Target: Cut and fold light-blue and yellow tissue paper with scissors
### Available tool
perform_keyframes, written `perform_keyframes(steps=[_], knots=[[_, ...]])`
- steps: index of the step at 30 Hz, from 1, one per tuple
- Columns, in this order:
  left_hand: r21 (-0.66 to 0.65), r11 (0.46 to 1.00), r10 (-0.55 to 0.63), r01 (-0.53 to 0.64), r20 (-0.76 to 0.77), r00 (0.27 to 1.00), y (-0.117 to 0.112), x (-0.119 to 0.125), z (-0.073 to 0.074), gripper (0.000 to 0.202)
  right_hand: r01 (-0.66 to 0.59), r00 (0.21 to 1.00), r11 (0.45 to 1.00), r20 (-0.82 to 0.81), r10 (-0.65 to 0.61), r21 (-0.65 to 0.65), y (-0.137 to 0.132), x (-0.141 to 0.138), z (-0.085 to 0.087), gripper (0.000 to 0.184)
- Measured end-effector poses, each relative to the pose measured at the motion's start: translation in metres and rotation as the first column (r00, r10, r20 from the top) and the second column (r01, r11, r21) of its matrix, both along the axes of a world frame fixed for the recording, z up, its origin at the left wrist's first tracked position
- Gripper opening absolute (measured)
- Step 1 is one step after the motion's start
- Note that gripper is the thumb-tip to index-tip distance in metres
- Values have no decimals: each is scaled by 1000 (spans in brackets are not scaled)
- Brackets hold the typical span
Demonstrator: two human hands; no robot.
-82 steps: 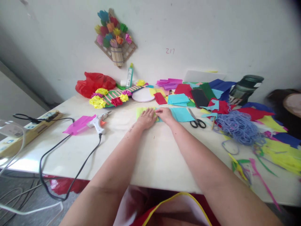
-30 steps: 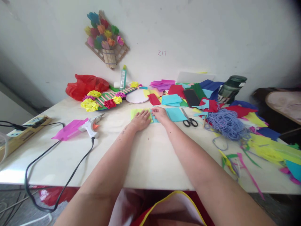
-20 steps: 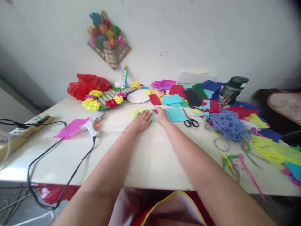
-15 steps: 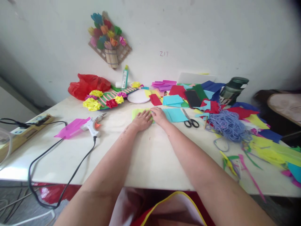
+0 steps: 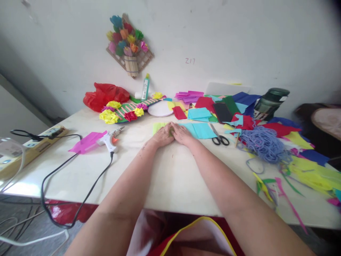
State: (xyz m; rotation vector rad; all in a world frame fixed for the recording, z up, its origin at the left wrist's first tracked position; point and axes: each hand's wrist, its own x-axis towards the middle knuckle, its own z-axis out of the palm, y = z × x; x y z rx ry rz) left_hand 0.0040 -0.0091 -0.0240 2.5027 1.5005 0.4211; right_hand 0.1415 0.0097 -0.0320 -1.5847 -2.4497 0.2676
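Observation:
My left hand (image 5: 163, 134) lies flat, fingers together, on a yellow-green paper sheet (image 5: 158, 126) in the middle of the white table (image 5: 170, 177). My right hand (image 5: 182, 132) touches it from the right. Its fingers curl down onto the left edge of a cyan paper sheet (image 5: 201, 130), where the two sheets meet. A bit of green shows between the two hands. The fingertips themselves are hidden.
Black scissors (image 5: 220, 137) lie right of the cyan sheet, then a blue yarn heap (image 5: 266, 144) and coloured paper scraps (image 5: 306, 167). At left are a glue gun (image 5: 109, 140) with its cord, a pink sheet (image 5: 85, 143) and a power strip (image 5: 32, 144). A glue bottle (image 5: 145, 87) and paper flowers (image 5: 119, 111) stand at the back.
My right hand has slid left along the cyan sheet until it meets my left hand over the yellow-green sheet. My left hand stays put. The view has shifted slightly.

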Motion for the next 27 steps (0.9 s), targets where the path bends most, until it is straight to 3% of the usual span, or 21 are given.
perform_keyframes(steps=[5,13,19,22,27], knots=[[-98,994,62,-55,64,996,6,-16,2,75,8,997,999,71,-6,-37,-6,-3,3,59],[-4,952,306,-307,-70,950,17,-60,-2,61,9,990,999,140,-2,-46,-6,-3,4,59],[52,920,390,-389,-19,921,11,-65,10,49,-1,991,999,133,7,-43,-5,-3,3,58],[123,928,359,-352,-40,932,7,-48,16,48,-6,993,999,116,10,-34,-5,-3,2,57],[136,982,149,-128,-161,976,2,-11,9,51,-25,994,1000,109,25,0,-6,-2,2,58]])
